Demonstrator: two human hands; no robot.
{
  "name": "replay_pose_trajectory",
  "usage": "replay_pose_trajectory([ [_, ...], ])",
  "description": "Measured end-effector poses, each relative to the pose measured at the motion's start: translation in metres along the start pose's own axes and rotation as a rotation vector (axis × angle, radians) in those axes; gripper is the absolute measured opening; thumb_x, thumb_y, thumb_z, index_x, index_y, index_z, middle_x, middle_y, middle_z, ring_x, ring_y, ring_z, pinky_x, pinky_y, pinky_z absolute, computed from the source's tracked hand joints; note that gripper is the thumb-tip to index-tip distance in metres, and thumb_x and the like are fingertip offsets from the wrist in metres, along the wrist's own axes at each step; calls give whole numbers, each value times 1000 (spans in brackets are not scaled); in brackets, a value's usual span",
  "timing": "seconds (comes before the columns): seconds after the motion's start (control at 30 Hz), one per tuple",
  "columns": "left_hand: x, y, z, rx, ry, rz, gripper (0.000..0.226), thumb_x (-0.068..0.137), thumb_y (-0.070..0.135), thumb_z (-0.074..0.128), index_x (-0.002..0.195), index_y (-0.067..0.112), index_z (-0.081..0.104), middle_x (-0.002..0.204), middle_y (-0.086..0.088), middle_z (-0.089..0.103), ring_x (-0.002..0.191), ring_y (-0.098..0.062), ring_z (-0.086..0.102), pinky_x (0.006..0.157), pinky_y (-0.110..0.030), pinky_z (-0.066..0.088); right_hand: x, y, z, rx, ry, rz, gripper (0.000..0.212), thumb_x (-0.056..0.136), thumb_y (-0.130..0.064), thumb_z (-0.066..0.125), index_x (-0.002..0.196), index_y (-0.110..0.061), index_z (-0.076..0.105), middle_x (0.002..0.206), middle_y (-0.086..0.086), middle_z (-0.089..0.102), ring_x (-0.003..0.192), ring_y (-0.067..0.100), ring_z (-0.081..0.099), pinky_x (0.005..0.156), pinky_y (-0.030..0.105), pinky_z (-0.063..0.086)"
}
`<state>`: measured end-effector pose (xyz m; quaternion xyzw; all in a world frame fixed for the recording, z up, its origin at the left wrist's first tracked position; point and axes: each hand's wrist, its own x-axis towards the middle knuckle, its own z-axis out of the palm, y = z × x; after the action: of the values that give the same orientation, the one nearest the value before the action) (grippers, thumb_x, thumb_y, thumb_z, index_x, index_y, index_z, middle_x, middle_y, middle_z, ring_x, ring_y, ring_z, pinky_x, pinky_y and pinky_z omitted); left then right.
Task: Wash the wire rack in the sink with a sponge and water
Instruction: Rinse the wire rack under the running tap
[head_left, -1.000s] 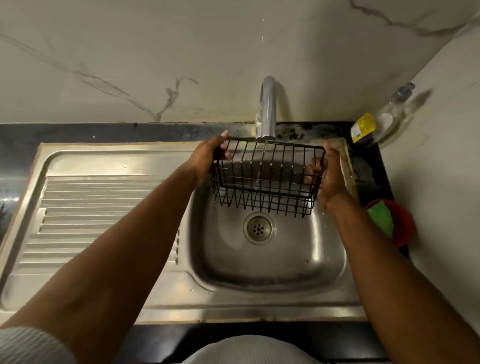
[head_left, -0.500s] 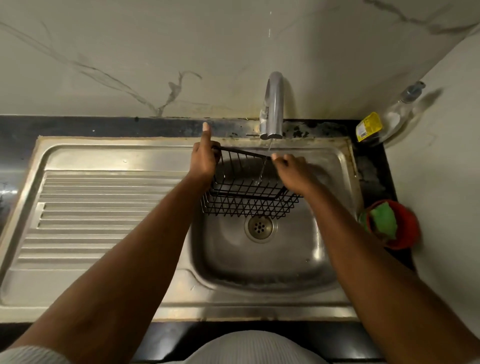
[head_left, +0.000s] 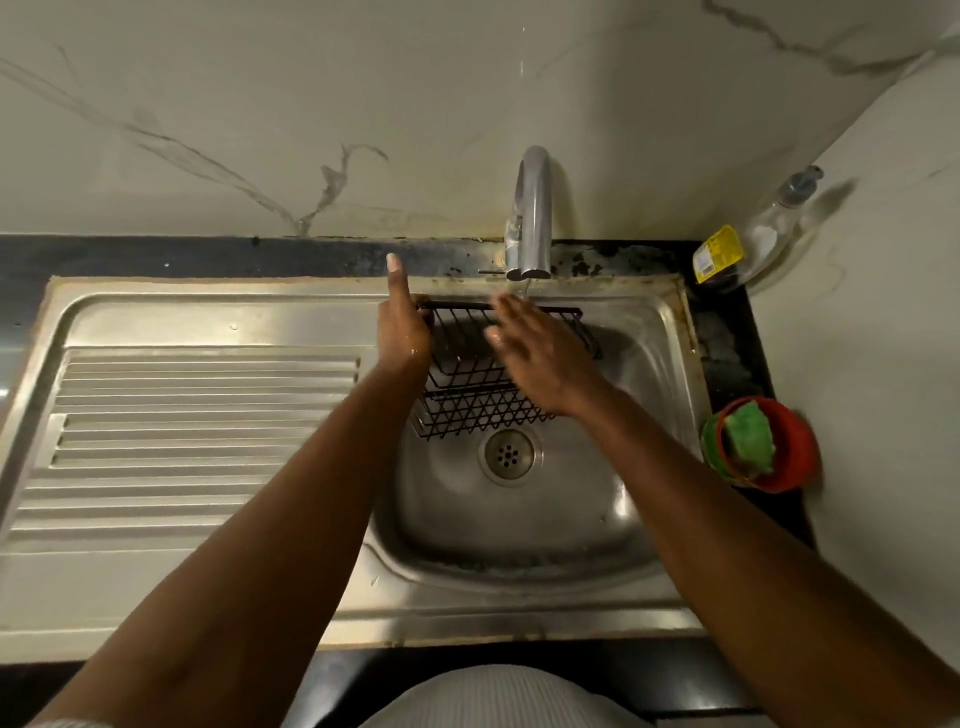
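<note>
A black wire rack (head_left: 470, 410) hangs over the steel sink basin (head_left: 519, 519), just above the drain. My left hand (head_left: 402, 332) grips the rack's left end, thumb pointing up. My right hand (head_left: 535, 353) lies flat across the rack with fingers spread, under a thin stream of water from the chrome tap (head_left: 531, 208). It holds nothing. A green sponge (head_left: 748, 439) sits in a red bowl (head_left: 789, 452) on the counter to the right of the sink, apart from both hands.
A ribbed steel drainboard (head_left: 182, 441) stretches to the left of the basin. A clear soap bottle with a yellow label (head_left: 753, 244) lies in the back right corner. Marble walls close the back and the right side.
My right hand let go of the rack's right end and moved over its top, fingers spreading under the tap. The rack sank lower into the basin, held by my left hand alone.
</note>
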<state>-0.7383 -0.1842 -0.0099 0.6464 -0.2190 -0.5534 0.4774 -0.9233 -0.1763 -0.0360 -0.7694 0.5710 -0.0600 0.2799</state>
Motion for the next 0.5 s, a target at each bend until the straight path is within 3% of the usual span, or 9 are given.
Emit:
replay_pose_trajectory([
  [0.03,4,2,-4,36,28,11,69,100,75,38,108,14,68,102,-17,72,100,-29,71,98,-45,54,-1,25,-1,-1,-21,115,70,103,-68,9,164,-34,4,173,-6,2,159,17,1,128,56,4],
  [0.1,5,4,-10,105,42,-1,54,95,76,50,92,22,60,89,-6,63,88,-23,61,88,-42,51,-6,58,2,-18,-83,294,73,100,-73,10,163,-38,1,173,-3,3,160,24,0,126,59,-4],
  [0.17,7,4,-13,126,54,-46,75,77,87,60,104,17,60,96,-2,61,94,-22,61,89,-42,54,-6,59,8,27,-56,378,70,103,-69,14,164,-36,8,173,4,9,159,28,4,125,56,-5],
  [0.2,10,1,-12,112,72,-66,88,67,93,63,110,16,61,99,-2,64,96,-23,64,91,-44,56,-3,51,12,51,30,401,68,105,-64,15,164,-31,16,172,7,14,159,29,9,127,54,0],
  [0.23,15,-3,-13,101,81,-76,86,65,93,65,109,19,62,101,-3,67,97,-25,67,92,-46,58,0,39,15,40,149,404,66,107,-60,16,162,-26,27,170,8,23,157,30,17,127,53,7],
  [0.3,12,-3,-9,78,90,-85,59,83,79,62,96,22,62,90,-1,66,84,-19,65,82,-37,57,5,9,14,-77,379,346,69,105,-59,13,147,-22,54,156,8,47,146,30,36,123,50,19],
  [0.37,17,-8,-9,15,109,-104,48,97,63,59,95,16,65,75,1,56,68,-14,54,67,-29,47,5,-16,14,-194,526,236,64,103,-58,18,131,-23,65,142,1,59,138,28,44,118,51,17],
  [0.5,21,-13,-13,-7,92,-156,40,93,49,71,102,11,72,95,-8,72,84,-27,70,76,-41,58,0,-50,19,-262,560,-57,43,105,-43,34,127,-24,65,133,-4,64,133,24,50,121,61,12],
])
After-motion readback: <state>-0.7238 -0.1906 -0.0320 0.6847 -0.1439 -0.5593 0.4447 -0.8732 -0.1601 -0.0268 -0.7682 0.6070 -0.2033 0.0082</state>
